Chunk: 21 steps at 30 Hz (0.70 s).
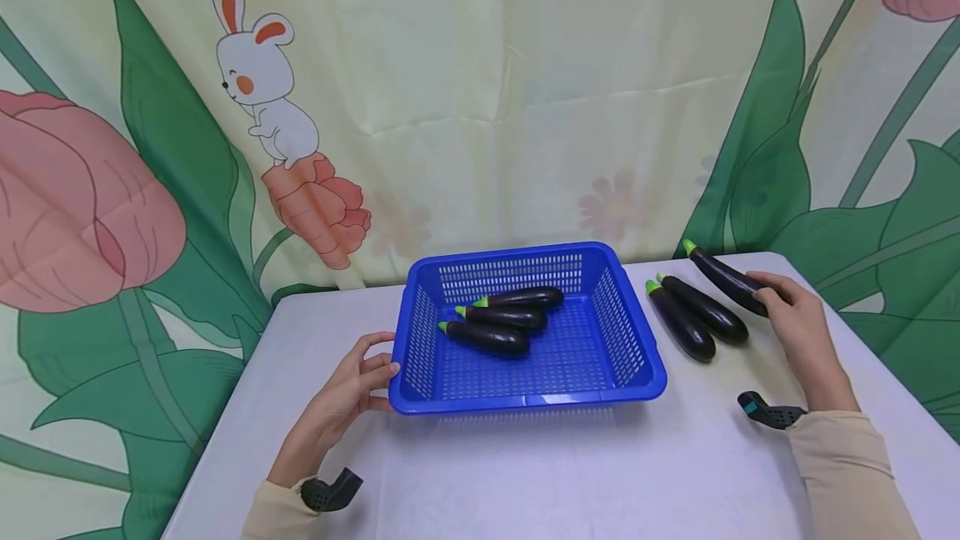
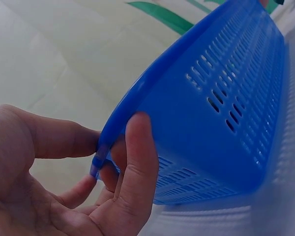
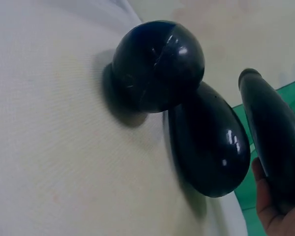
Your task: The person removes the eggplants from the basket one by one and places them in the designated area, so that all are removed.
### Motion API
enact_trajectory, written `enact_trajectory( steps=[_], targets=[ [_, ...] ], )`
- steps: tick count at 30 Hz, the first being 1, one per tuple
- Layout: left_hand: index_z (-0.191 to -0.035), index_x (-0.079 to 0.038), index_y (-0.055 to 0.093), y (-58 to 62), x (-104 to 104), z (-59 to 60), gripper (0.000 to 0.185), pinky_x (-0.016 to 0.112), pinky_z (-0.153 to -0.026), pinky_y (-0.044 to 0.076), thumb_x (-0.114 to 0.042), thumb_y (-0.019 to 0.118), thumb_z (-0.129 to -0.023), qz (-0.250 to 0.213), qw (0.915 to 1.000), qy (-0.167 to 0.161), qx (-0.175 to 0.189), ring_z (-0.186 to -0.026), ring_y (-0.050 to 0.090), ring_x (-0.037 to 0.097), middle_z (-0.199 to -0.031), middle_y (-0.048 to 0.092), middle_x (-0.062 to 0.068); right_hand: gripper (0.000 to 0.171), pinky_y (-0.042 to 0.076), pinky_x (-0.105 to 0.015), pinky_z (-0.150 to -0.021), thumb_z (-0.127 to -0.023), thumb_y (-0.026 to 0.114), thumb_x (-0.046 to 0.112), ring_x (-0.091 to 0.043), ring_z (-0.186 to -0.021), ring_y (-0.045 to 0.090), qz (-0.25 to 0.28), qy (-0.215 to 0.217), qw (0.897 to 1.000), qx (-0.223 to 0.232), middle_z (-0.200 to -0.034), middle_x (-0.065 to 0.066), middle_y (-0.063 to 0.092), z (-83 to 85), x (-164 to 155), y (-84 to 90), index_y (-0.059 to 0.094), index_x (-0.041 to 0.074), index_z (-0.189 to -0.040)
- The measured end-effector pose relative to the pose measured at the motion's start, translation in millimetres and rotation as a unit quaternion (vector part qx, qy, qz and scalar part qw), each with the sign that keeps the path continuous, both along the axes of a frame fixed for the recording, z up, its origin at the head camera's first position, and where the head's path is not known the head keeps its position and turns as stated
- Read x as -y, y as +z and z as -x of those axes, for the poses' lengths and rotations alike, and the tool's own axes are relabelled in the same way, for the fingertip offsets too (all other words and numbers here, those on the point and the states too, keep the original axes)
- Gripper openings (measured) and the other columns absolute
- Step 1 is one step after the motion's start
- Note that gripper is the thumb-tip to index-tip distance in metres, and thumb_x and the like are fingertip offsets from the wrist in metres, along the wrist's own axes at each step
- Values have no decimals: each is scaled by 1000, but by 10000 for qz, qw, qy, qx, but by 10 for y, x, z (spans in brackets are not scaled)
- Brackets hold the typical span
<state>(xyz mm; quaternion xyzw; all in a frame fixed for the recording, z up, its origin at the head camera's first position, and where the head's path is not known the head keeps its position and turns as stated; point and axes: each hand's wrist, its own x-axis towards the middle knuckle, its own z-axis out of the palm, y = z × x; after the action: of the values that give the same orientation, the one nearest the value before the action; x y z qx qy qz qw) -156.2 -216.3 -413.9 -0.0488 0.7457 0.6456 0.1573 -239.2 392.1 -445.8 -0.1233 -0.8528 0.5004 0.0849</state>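
Note:
A blue slotted basket (image 1: 633, 340) stands mid-table with three dark purple eggplants (image 1: 491, 337) lying in its far left part. My left hand (image 1: 352, 390) holds the basket's near left corner; in the left wrist view its fingers (image 2: 137, 162) curl against the basket rim (image 2: 137, 93). My right hand (image 1: 795, 319) grips the blunt end of an eggplant (image 1: 722, 275) at the far right, seen close as the eggplant (image 3: 278, 137) in the right wrist view. Two more eggplants (image 1: 693, 317) lie side by side between that hand and the basket, their round ends (image 3: 157, 64) facing the wrist camera.
The white table (image 1: 555, 473) ends at a flower-and-rabbit printed backdrop (image 1: 255, 90) right behind the basket. Black wrist mounts (image 1: 768, 412) sit on both sleeves. The table's right edge runs close beside the right hand.

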Motion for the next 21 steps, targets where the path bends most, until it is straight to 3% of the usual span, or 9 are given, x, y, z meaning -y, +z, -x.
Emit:
enact_trajectory(
  steps=[4,7,11,14,18,21],
  targets=[
    [-159,-13,23,7,-4,1,69,38,-79,65,-21,63,-104,-5,10000,8,0,-98,76,23,-123,67,13,50,35,-8,-84,-108,41,35,1,-115,46,87,-68,9999,42,-148,-7,48,25,-13,-39,52,18,-154],
    [-159,-13,23,12,-6,-1,69,38,-79,65,-21,63,-104,-1,10000,4,-10,-99,76,23,-123,67,13,51,37,-5,-79,-108,42,36,3,-109,46,111,-127,9998,57,-144,-7,50,42,-18,-69,52,16,-153],
    [-159,-13,23,11,-3,-6,68,38,-79,65,-21,62,-104,-20,10000,-8,-21,-99,76,23,-123,67,13,51,41,-4,-75,-108,45,36,10,-97,46,119,-197,9997,-24,-117,13,58,56,-26,-115,51,9,-151],
    [-159,-13,23,6,0,-6,68,38,-79,65,-21,62,-104,-33,10000,-12,-22,-99,76,24,-123,68,13,51,40,-5,-76,-107,47,36,13,-94,44,79,-226,9997,-64,-101,31,49,58,-31,-147,52,6,-148],
    [-159,-13,23,0,-2,-6,68,38,-79,65,-21,62,-104,-28,10000,-5,-15,-99,76,24,-125,67,15,48,36,-7,-79,-107,48,37,14,-96,43,15,-233,9997,-64,-102,34,48,50,-46,-180,56,9,-145],
    [-160,-13,23,-2,-5,-6,68,38,-79,65,-21,62,-104,-19,10000,-3,-5,-100,76,24,-126,66,16,47,36,-11,-88,-107,47,40,10,-107,45,-83,-244,9997,-25,-116,21,58,36,-62,-202,58,11,-143]
  ],
)
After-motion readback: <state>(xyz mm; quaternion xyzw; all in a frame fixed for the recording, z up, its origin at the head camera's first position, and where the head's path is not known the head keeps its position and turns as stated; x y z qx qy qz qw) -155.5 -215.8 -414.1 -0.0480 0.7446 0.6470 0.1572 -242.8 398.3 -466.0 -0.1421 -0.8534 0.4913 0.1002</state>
